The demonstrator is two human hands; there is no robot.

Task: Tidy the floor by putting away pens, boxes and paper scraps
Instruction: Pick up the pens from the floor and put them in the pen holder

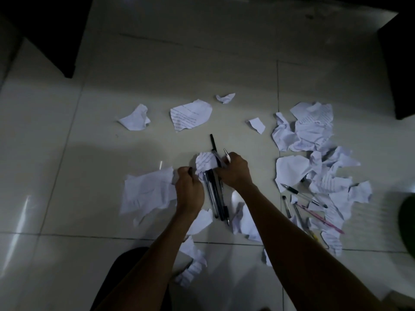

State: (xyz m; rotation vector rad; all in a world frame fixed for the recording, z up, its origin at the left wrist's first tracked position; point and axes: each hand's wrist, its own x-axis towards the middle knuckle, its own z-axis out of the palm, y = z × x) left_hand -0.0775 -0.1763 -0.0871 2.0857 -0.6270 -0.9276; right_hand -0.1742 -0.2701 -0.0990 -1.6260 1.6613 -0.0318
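Low over the tiled floor (134, 75), the left hand (189, 189) curls its fingers round a bundle of dark pens (216, 198), with a crumpled lined scrap (204, 162) pressed against it. The right hand (234, 172) meets the bundle's upper part, fingers clamped on a white pen (226, 154). Loose pens (301, 195) lie among paper scraps (310, 131) to the right (the light is dim).

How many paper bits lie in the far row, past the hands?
4: crumpled scrap far left, lined scrap beside it, tiny scrap farthest away, small scrap nearest the paper heap. Others may hide under that heap.
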